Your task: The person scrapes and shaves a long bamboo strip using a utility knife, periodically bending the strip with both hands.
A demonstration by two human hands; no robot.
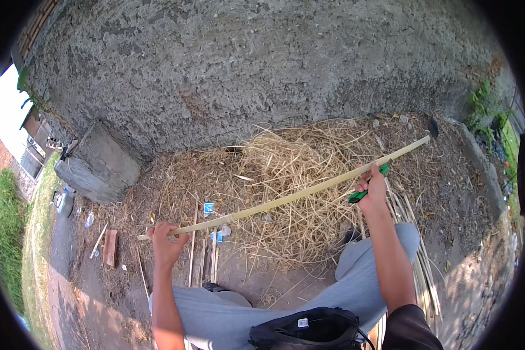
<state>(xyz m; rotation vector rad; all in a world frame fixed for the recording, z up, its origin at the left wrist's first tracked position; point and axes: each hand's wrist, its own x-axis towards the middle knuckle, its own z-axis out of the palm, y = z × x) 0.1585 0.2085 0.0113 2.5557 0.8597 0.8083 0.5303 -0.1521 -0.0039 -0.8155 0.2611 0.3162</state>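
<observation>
A long, pale bamboo strip (286,199) stretches slantwise before me, its right end farther off, near the wall. My left hand (167,242) is closed on its left end, thumb and fingers pinching it. Farther along to the right, my right hand (373,188) is wrapped around a green-handled tool (357,197), held against the strip. Green also shows above the fingers; the tool's blade cannot be clearly made out. Beneath the strip lies a heap of thin bamboo shavings (297,233).
A rough grey wall (262,70) rises behind the shavings. At the left stand a concrete block (102,166) and a kettle (63,203). A reddish brick (110,248) lies on the dirt. More strips (423,271) lie beside my right leg; a black bag (306,329) rests at my lap.
</observation>
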